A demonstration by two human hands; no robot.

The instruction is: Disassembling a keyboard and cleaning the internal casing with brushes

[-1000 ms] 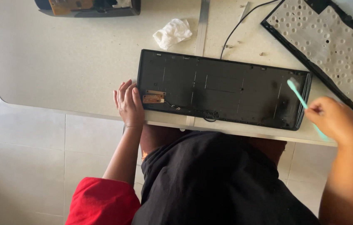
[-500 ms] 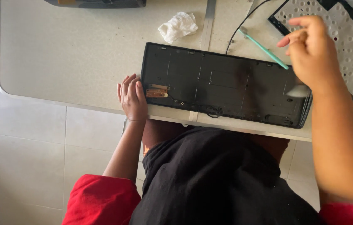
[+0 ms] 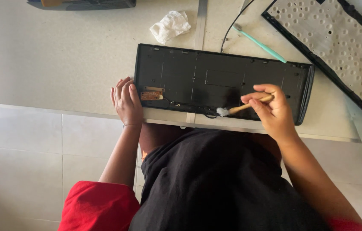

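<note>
A black keyboard base shell [image 3: 215,81] lies open on the pale table [image 3: 61,60], with a small brown circuit board [image 3: 152,94] at its left end. My left hand [image 3: 126,102] rests flat against the shell's left edge, holding nothing. My right hand [image 3: 270,109] grips a wooden-handled brush [image 3: 243,108]; its white bristles touch the shell's near edge at the middle. A teal toothbrush [image 3: 260,44] lies on the table just beyond the shell.
A crumpled white tissue [image 3: 170,26] sits behind the shell. A perforated keyboard plate [image 3: 339,47] lies at the far right. A black cable [image 3: 232,25] runs back from the shell. A dark device [image 3: 82,4] lies at the top edge.
My right hand set the teal toothbrush down behind the shell and now holds a wooden brush at the shell's near edge. My left hand stayed put.
</note>
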